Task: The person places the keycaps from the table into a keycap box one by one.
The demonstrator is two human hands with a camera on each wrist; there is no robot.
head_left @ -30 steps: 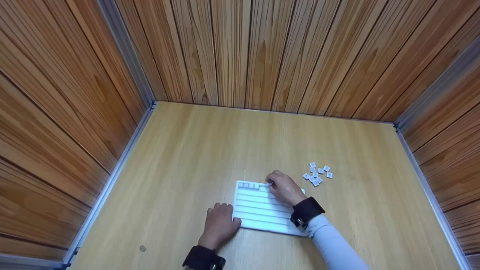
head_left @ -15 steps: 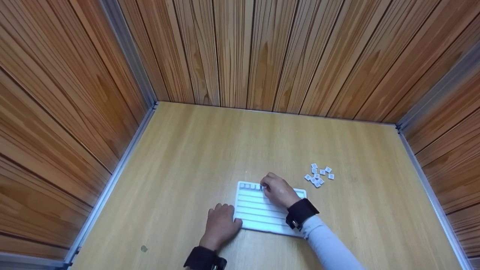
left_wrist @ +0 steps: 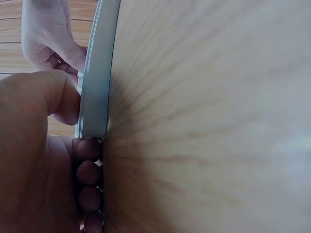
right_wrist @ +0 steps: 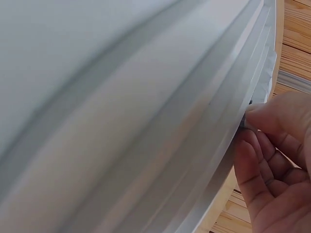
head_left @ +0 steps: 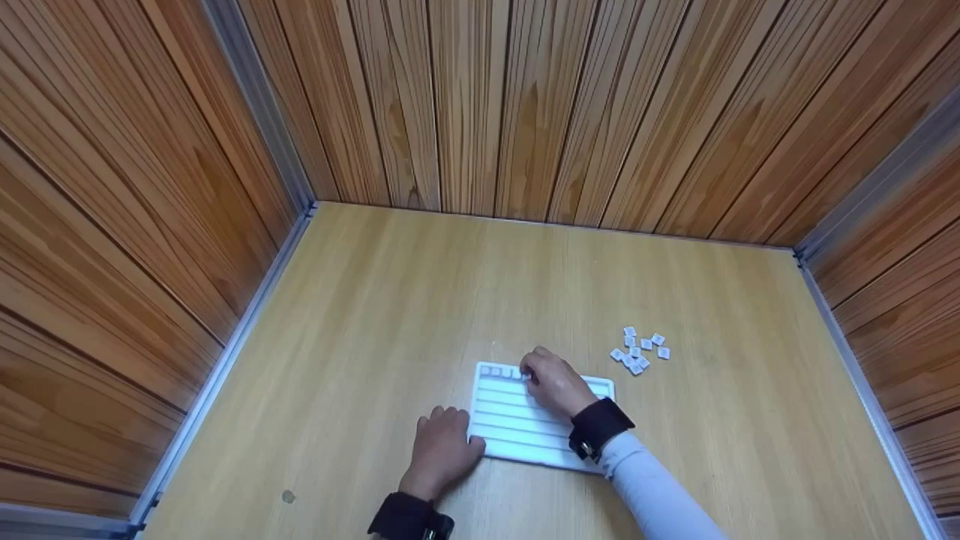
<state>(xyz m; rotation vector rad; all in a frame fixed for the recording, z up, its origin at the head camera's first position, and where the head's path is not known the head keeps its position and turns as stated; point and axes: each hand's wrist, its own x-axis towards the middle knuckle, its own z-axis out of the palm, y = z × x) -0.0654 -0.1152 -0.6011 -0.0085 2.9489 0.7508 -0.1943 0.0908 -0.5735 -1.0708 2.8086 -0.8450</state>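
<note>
A white tray [head_left: 517, 427] with raised ridges lies on the table. Several small white square tiles [head_left: 496, 371] stand in a line along its top row. My right hand [head_left: 556, 384] is over that row, thumb and fingertips pinching a small tile [right_wrist: 244, 121] that is mostly hidden by them. At the tray's near left corner, my left hand [head_left: 442, 448] holds the edge. Its thumb [left_wrist: 65, 99] rests against the tray, and the other fingertips [left_wrist: 89, 172] touch the table beside it.
Several loose white tiles [head_left: 634, 352] lie in a cluster on the wooden table [head_left: 390, 300], right of the tray. Wood-panelled walls [head_left: 465, 105] enclose the back and both sides. A small round dark spot [head_left: 288, 496] is at the table's near left.
My right hand has moved slightly left along the top row, toward the tiles standing there, then nearly stopped. My left hand stays at the tray's corner.
</note>
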